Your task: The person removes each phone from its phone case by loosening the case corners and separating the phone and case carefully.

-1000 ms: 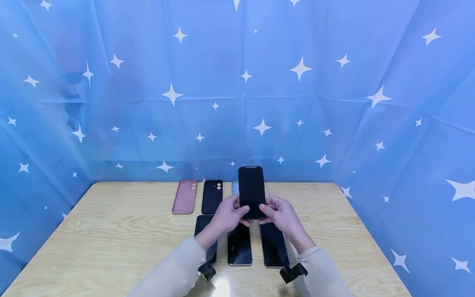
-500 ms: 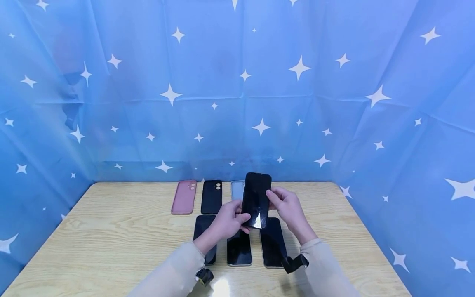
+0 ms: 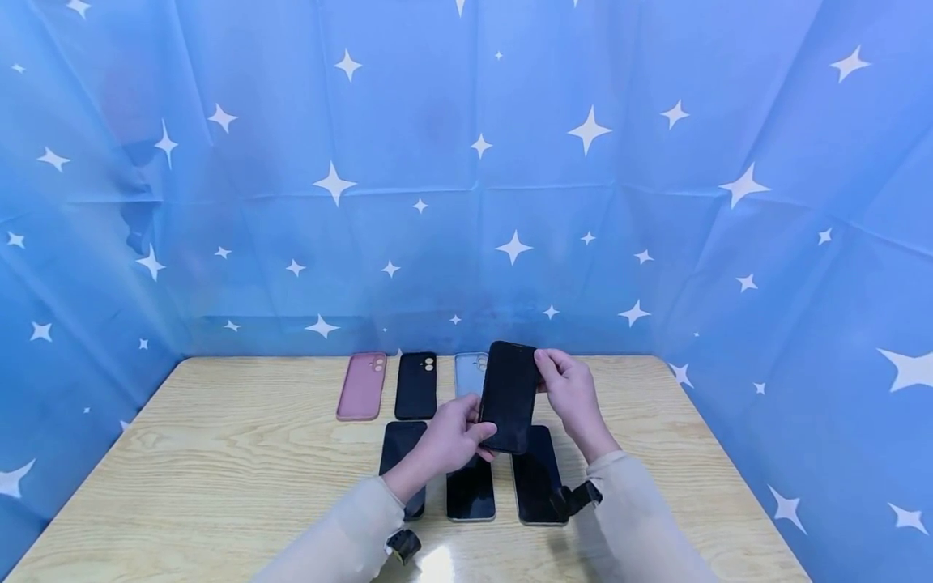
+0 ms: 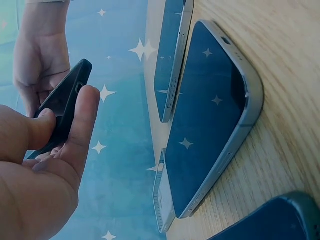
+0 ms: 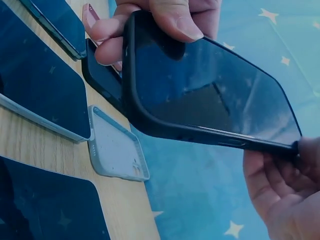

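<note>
Above the table, both hands hold a black smartphone with a black case round its edges, screen toward the head camera and tilted a little. My left hand pinches its lower left corner, thumb on the screen and fingers behind. The right hand grips the upper right edge between thumb and fingers. In the right wrist view the black rim of the case runs along the phone's side. Just behind the held phone lies a light blue phone case, partly covered by it.
A pink phone case and a black phone case lie at the table's back edge. Nearer are three phones, screens up: a left phone, a middle phone and a right phone. A star-patterned blue curtain hangs behind.
The held phone has moved slightly right and down and tilted. My right hand has slid from its lower right corner up to the upper right edge; the left hand stays at the lower left.
</note>
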A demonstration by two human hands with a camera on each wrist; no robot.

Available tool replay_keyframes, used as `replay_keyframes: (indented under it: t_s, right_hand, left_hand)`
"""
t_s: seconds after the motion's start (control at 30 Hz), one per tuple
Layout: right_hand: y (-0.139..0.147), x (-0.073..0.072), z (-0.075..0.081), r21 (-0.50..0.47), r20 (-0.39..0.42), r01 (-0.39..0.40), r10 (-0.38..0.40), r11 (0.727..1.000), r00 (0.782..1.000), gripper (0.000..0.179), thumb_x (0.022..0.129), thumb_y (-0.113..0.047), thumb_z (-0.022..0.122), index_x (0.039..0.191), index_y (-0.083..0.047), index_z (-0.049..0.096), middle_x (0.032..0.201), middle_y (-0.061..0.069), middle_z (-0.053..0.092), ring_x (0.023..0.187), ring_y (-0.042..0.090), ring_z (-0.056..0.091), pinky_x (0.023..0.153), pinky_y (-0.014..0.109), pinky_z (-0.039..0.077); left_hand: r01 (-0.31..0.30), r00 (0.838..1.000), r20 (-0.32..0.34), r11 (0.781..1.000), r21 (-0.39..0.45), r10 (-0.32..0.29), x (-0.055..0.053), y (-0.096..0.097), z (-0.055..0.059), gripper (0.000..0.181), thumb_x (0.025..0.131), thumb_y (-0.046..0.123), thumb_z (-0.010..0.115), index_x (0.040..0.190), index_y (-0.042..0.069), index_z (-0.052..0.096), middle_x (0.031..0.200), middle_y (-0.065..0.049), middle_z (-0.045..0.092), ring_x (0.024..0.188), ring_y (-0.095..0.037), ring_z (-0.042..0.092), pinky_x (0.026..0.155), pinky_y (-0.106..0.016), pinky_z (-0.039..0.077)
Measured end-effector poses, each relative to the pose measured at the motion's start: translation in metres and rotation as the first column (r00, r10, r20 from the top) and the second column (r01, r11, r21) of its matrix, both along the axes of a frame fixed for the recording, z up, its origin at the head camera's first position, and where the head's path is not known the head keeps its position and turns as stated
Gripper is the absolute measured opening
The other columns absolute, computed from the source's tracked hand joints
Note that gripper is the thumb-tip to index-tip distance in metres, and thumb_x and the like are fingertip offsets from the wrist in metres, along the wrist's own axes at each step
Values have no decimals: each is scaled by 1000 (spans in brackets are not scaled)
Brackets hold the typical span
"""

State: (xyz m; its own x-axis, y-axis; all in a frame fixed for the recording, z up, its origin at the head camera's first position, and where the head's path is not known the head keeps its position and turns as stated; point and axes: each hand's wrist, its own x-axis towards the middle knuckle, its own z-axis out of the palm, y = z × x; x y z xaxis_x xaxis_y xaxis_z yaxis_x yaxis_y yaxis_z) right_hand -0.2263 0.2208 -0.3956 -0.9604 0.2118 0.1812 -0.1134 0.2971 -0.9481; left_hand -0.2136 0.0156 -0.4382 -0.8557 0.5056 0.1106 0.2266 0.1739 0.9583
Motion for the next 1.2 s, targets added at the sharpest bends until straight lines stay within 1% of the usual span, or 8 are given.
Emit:
replay_keyframes:
  t_s: [0.27,0.43,0.6,0.8,0.9,1.03,1.13,1.2]
  right_hand:
    - [-5,-1,-2,122,-55,78,-72,989,996,37,111,-13,47,77,-1,51,67,3,44,65,18,47,62,26,43]
    - [-9,-3,-3,175,-95,159,-144,972,985,42,111,-12,45,70,-7,39,61,-2,25,61,21,34,60,30,31]
    - [-9,-7,-7,90,-85,175,-168,980,982,42,110,-9,45,69,-7,38,64,-2,23,63,20,33,59,28,30]
    - [-4,-8,-11,-139,-18,90,-94,986,995,39,112,-9,40,73,-4,46,64,-2,34,66,15,38,58,23,35]
    - [-1,-9,-11,-309,8,14,-12,951,1000,41,113,-10,37,75,-4,52,67,-3,44,68,10,46,59,19,42]
    - [4,-10,-11,-496,35,-81,113,865,993,42,113,-11,35,76,-9,53,68,-4,50,60,5,51,54,17,43]
    - [7,-12,-12,-566,46,-115,170,816,984,41,113,-9,37,78,-12,58,72,-6,56,59,5,53,54,16,45]
    - [9,-13,-12,-575,49,-119,180,809,983,40,112,-7,37,82,-13,63,78,-6,61,65,4,57,59,16,49]
  left_hand:
    - [-32,999,-30,999,-37,31,3,7,2,6,102,-1,61,108,-2,60,91,-11,68,68,-24,75,64,-36,64]
    - [-54,998,-26,997,-57,53,6,12,5,5,101,-1,61,107,-1,60,88,-10,69,65,-23,74,63,-37,64]
    - [-64,998,-15,995,-79,63,6,14,6,4,101,-2,61,102,1,60,85,-8,68,64,-22,73,64,-37,64]
    - [-47,999,-30,996,-69,45,4,14,4,5,101,-4,60,99,1,59,84,-8,68,63,-23,73,62,-38,63]
    - [-36,999,-41,998,-47,34,3,13,3,5,100,-6,60,101,-2,60,84,-10,70,62,-24,74,62,-41,64]
    - [-16,999,-35,1000,-26,15,1,12,3,6,101,-6,59,103,-2,61,87,-12,73,62,-23,74,61,-35,63]
    - [-5,1000,-17,1000,-8,5,0,12,4,6,101,-7,59,104,-2,61,87,-13,73,62,-25,74,59,-29,62]
    - [-8,1000,-2,1000,-1,8,-1,11,5,5,101,-6,59,104,-4,61,87,-13,72,62,-26,74,58,-30,62]
